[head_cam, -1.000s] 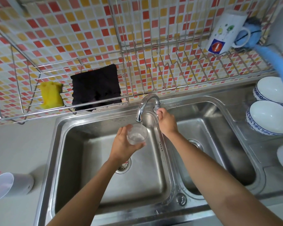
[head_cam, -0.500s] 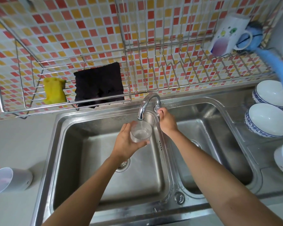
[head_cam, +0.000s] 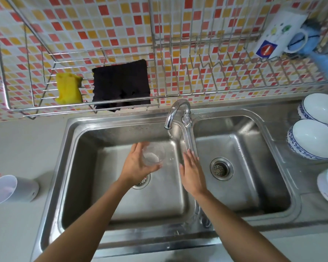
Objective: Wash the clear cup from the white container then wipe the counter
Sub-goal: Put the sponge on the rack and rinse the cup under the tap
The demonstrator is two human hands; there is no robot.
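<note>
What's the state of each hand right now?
Left hand: holding the clear cup.
Right hand: open, fingers straight, holding nothing.

Head view, downward over sink (head_cam: 121, 133)

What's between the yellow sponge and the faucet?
Head view: a black cloth, next to the yellow sponge and left of the faucet.
</note>
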